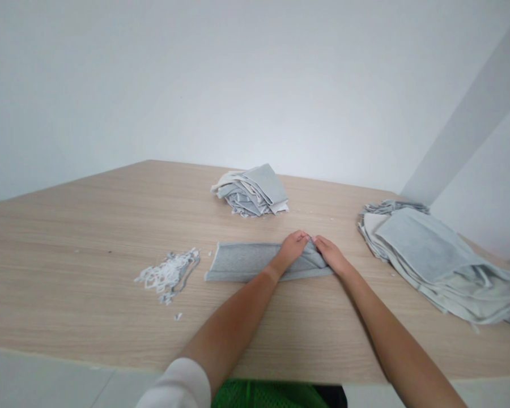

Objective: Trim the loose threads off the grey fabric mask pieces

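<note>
A long grey strip of fabric (244, 259) lies flat across the table in front of me, its left end spread out with a pale edge. My left hand (295, 246) pinches the far edge of this fabric toward its right end. Close beside it, almost touching, my right hand (327, 252) grips the same edge with fingers closed. Between and below the two hands the cloth is pulled into creases. The fingertips are small in view, so any finer detail at the pinch is hidden.
A wooden table (110, 215) stands against a white wall. Tangled white and grey trimmings (170, 273) lie at left, with small scraps nearby. A folded fabric pile (253, 191) sits at the back. A larger stack of grey and cream fabric (437, 255) reaches the right edge.
</note>
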The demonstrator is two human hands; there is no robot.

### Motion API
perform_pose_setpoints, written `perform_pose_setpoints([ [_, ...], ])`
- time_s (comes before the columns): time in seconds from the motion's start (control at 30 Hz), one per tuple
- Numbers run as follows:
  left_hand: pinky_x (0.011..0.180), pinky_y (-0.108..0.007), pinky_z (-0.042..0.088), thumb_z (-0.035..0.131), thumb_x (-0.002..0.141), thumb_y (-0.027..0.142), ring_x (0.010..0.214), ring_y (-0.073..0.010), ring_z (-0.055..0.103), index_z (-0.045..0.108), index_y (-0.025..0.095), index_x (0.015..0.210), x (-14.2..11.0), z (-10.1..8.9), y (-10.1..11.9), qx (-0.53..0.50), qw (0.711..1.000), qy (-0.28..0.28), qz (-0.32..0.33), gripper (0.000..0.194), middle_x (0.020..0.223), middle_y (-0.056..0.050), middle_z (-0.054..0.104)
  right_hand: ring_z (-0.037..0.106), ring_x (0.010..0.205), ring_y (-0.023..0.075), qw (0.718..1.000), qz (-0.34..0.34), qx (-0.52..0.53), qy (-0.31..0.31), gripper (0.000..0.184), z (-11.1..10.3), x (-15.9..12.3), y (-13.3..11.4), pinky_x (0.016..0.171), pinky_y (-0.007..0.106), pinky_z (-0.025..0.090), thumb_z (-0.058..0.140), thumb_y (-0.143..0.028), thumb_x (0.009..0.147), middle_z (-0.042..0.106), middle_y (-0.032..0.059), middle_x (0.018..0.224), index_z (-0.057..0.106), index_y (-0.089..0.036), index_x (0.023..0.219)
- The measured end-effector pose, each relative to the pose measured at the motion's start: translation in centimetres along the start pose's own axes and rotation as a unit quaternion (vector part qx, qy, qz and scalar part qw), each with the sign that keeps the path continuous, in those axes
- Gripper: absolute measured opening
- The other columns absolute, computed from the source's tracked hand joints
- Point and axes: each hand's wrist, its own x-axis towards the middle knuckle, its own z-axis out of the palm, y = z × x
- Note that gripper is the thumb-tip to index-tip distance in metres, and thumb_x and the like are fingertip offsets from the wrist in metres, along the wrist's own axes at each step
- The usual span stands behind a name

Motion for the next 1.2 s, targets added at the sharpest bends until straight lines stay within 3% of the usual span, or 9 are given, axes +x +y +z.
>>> perform_pose_setpoints([
  [0.63,0.077,-0.025,0.047,0.053,0.094,0.029,0.079,-0.0153,0.057,0.064,0.018,0.082,0.17,0.14,-0.63,-0.024,1.000,0.004,0.001,0.019,0.077,0.000,0.064,0.050,0.074,0.0211,0.999,-0.027,0.020,0.011,0.045,0.30,-0.51,-0.51,0.073,0.033,0.039,0.038,-0.063,0.099,0.055,0.0000,0.073,0.047,-0.025,0.077],
  [0.83,0.081,-0.026,0.049,0.053,0.095,0.030,0.082,-0.0157,0.060,0.066,0.018,0.084,0.14,0.14,-0.61,-0.027,1.000,0.002,0.009,0.021,0.081,0.000,0.067,0.048,0.072,0.0202,0.999,-0.028,0.032,0.019,0.046,0.40,-0.62,-0.81,0.071,0.032,0.039,0.037,-0.062,0.100,0.053,0.0000,0.071,0.046,-0.025,0.075],
  [1.0,0.081,-0.026,0.050,0.053,0.097,0.031,0.082,-0.0156,0.061,0.068,0.017,0.086,0.12,0.16,-0.46,-0.014,1.000,0.012,-0.004,0.023,0.082,-0.001,0.069,0.046,0.063,0.0183,0.995,0.008,0.086,0.041,0.050,0.16,-0.35,-0.82,0.062,0.031,0.038,0.041,-0.067,0.096,0.051,-0.0002,0.064,0.047,-0.024,0.071],
  [1.2,0.081,-0.026,0.050,0.054,0.098,0.029,0.083,-0.0157,0.061,0.068,0.017,0.090,-0.05,0.27,-0.34,-0.001,0.999,0.041,-0.003,0.020,0.085,-0.001,0.070,0.031,0.042,0.0129,0.975,0.096,0.198,0.039,0.051,0.04,0.14,-0.23,0.043,0.027,0.022,0.049,-0.072,0.087,0.037,-0.0067,0.050,0.061,-0.023,0.085],
])
